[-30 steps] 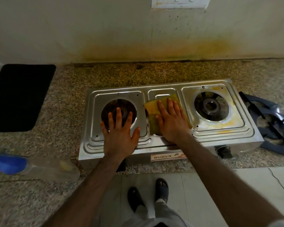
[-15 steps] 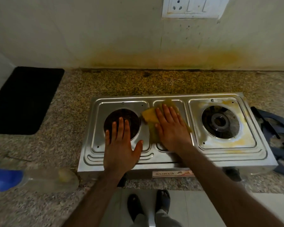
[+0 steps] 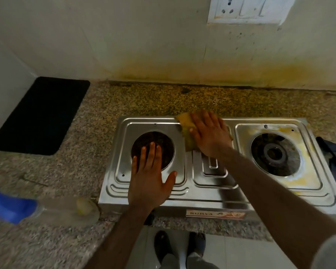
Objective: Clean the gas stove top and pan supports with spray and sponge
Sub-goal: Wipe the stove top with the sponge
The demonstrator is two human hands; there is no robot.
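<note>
Head view: my right hand (image 3: pixel 209 134) has pushed the sponge (image 3: pixel 185 131) up the middle strip since half a second ago; it now sits at the stove (image 3: pixel 211 195) back edge, with its far corner overhanging that edge. Fingers flat and spread on top of the sponge, pressing, not curled round it. The lower middle panel, covered before, is now bare.

My left hand (image 3: pixel 149 179) hasn't moved: palm flat on the front-left of the stove, fingers straight and close together, tips over the left burner hole (image 3: pixel 163 141), thumb out to the right. It holds nothing.

The sponge's long axis runs roughly front to back, tilted slightly left at the far end. The stove's long axis runs left-right, parallel to the wall (image 3: pixel 124 45).

Edges: the sponge's left side lies just beside the left burner panel's raised rim. A strip of stained surface (image 3: pixel 163 101) lies between the stove back and the wall. The right burner (image 3: pixel 275 154) panel shows yellow residue. The pan supports (image 3: pixel 334 158) lie off the stove on its right, partly cut by the frame. The spray bottle (image 3: pixel 47 208) lies on its side on the surface, left of the stove and near its front corner, blurred. A black mat (image 3: pixel 39 115) lies far left.
</note>
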